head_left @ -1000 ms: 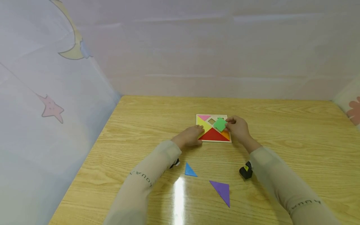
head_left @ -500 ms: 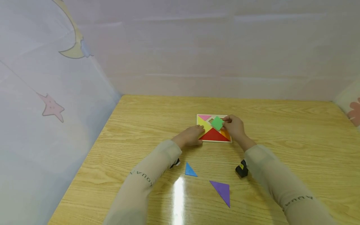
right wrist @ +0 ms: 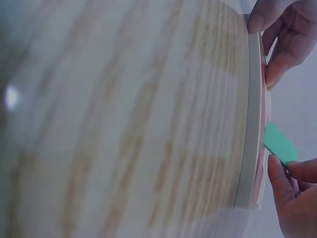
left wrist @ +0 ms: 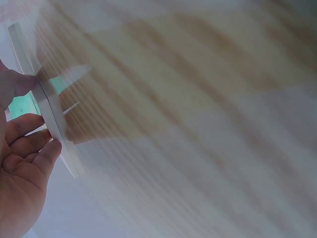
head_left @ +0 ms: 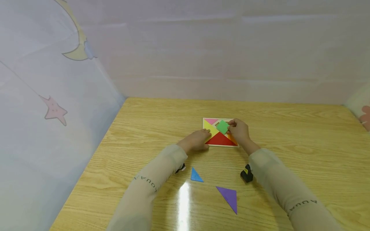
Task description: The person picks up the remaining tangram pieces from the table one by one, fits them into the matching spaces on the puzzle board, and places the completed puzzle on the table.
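Note:
A tangram board (head_left: 222,146) with a pale rim lies on the table, holding a red triangle (head_left: 220,140), a yellow triangle (head_left: 210,126), a pink triangle (head_left: 211,121) and an orange piece (head_left: 232,139). My left hand (head_left: 196,140) holds the board's left front corner, thumb at the front edge and fingertips over the yellow triangle. Between thumb and fingers, my right hand (head_left: 240,131) pinches a green square (head_left: 222,127) by its right corner. In the right wrist view the green square (right wrist: 280,144) is tilted, one edge right at the board's surface. It partly covers the cutouts beneath.
On the table nearer the body lie a blue triangle (head_left: 197,175) and a purple triangle (head_left: 229,198). Black wrist devices (head_left: 247,174) sit under the sleeves. A printed cloth backdrop (head_left: 185,57) rises behind and to the left of the wooden table (head_left: 144,128).
My right hand has shifted left with the green square, bringing it from the board's right part toward its upper middle. The left hand stays on the corner.

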`<state>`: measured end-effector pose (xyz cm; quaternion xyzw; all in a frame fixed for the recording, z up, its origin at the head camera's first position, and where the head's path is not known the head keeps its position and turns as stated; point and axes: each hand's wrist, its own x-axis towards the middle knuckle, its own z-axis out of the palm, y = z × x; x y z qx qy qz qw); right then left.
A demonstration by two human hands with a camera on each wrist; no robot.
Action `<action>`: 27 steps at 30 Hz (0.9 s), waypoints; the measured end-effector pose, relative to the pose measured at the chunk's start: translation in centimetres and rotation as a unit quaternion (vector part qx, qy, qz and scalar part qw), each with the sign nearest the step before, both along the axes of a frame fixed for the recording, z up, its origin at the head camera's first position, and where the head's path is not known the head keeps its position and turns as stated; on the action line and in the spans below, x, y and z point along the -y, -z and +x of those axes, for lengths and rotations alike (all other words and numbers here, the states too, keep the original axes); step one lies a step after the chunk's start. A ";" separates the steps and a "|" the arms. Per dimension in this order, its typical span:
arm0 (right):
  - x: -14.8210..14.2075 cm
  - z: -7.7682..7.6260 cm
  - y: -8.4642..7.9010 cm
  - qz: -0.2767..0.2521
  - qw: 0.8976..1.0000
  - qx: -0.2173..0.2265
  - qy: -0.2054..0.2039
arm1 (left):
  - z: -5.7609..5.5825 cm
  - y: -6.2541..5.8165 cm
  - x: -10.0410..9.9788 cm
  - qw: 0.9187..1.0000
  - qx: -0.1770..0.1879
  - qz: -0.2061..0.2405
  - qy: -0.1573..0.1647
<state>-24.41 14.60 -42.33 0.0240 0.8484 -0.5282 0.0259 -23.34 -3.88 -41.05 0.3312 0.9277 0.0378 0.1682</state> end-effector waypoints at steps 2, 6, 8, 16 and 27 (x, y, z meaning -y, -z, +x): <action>0.0 -0.1 0.1 -0.001 1.000 0.004 -0.002 | 0.0 0.1 0.0 1.000 -0.003 -0.001 0.002; 0.1 -0.2 0.4 0.002 1.000 0.006 -0.003 | 0.0 0.2 0.0 1.000 -0.005 -0.001 0.006; 0.1 -0.3 0.5 0.003 1.000 0.005 -0.002 | 0.0 0.3 0.0 1.000 -0.004 -0.001 0.006; 0.5 -0.4 0.5 0.028 1.000 -0.012 -0.005 | 0.1 0.2 0.1 1.000 0.002 0.001 -0.001; 0.6 -0.7 0.4 0.051 0.998 -0.043 0.004 | -0.1 0.0 -0.1 1.000 0.002 0.003 -0.005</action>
